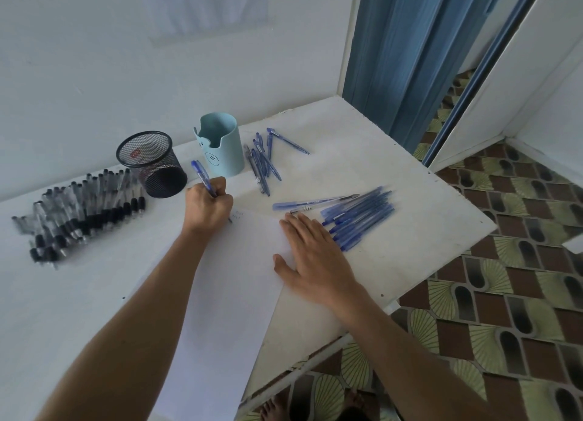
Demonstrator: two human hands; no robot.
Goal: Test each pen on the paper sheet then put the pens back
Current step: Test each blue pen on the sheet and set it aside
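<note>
My left hand (208, 204) grips a blue pen (202, 177), its tip down on the white paper sheet (227, 294) beside a few small ink marks (237, 214). My right hand (314, 256) lies flat, fingers straight, pressing the sheet's right edge. A row of blue pens (359, 218) lies just past its fingertips. More blue pens (262, 160) lie loose further back. A fan of several black pens (79, 212) lies at the left.
A black mesh cup (151, 163) and a light-blue holder (219, 143) stand at the back near the wall. The white table (394, 180) ends at the right above a patterned tiled floor (504, 294). A blue folding door (407, 51) stands behind.
</note>
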